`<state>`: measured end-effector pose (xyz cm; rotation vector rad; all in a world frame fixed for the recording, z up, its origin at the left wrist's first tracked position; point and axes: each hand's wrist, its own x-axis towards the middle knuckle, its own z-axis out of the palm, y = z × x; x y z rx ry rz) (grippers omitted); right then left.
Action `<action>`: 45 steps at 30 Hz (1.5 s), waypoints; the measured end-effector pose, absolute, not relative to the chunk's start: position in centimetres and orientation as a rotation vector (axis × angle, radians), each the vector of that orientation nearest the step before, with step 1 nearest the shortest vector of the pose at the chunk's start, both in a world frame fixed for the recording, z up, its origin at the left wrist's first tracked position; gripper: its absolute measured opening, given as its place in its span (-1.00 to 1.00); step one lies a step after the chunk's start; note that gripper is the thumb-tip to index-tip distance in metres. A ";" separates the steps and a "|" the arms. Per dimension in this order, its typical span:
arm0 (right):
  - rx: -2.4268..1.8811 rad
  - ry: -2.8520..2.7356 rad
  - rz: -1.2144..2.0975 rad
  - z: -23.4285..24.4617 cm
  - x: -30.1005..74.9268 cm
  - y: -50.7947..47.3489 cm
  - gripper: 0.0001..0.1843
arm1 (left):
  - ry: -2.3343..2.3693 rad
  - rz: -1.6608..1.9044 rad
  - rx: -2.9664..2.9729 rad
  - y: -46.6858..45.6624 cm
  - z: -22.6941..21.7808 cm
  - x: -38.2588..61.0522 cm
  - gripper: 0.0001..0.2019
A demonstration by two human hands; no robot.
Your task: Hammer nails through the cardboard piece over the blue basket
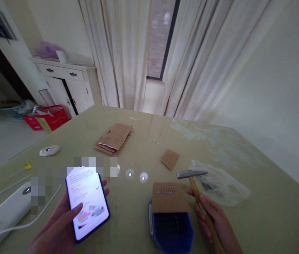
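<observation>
My left hand [59, 224] grips a smartphone [87, 203] with a lit screen, the thumb lying over the glass. In my right hand [213, 215] is a hammer [197, 190], held by its wooden handle with the metal head pointing away from me. Between the hands stands a blue plastic bin [170, 233]. A piece of cardboard [170, 204] rests across its far part, with rows of small holes and several nail heads in it. Just beyond the hammer lies a clear plastic bag [220, 183] with dark nails inside.
A stack of cardboard pieces [116, 137] and a small punched cardboard square [170, 159] lie farther back. A single nail [136, 167] is on the table. At left are a white power strip [6, 218] with cables and a white oval device [49, 150].
</observation>
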<state>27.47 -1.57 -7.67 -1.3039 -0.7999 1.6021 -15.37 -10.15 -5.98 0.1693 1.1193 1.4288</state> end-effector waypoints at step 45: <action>-1.291 -0.830 1.596 -7.4 27.5 -1.6 -0.22 | 1.176 1.394 0.151 -10.0 -4.8 -15.3 0.29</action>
